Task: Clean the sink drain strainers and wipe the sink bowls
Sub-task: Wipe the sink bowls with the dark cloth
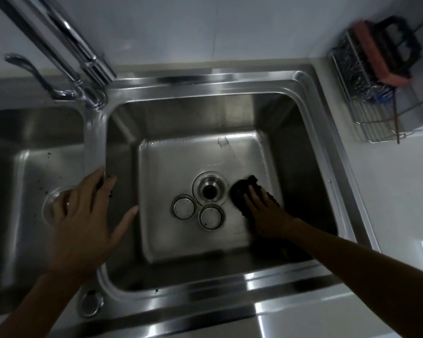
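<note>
In the right sink bowl (291, 147), my right hand (266, 213) presses a dark cloth (242, 189) flat against the bowl floor, just right of the open drain hole (208, 190). Two round metal strainers lie on the floor beside the drain: one (184, 206) to its lower left, the other (211, 216) just below it. My left hand (83, 215) hovers with fingers spread over the divider (94, 147) between the bowls, holding nothing. It partly hides the left bowl's drain (49, 203).
The left bowl (22, 167) has dark specks on its floor. A chrome faucet (66, 52) rises at the back left. A wire rack (381, 103) with a pink sponge and a black brush stands on the counter at the back right. A round cap (90, 303) sits on the front rim.
</note>
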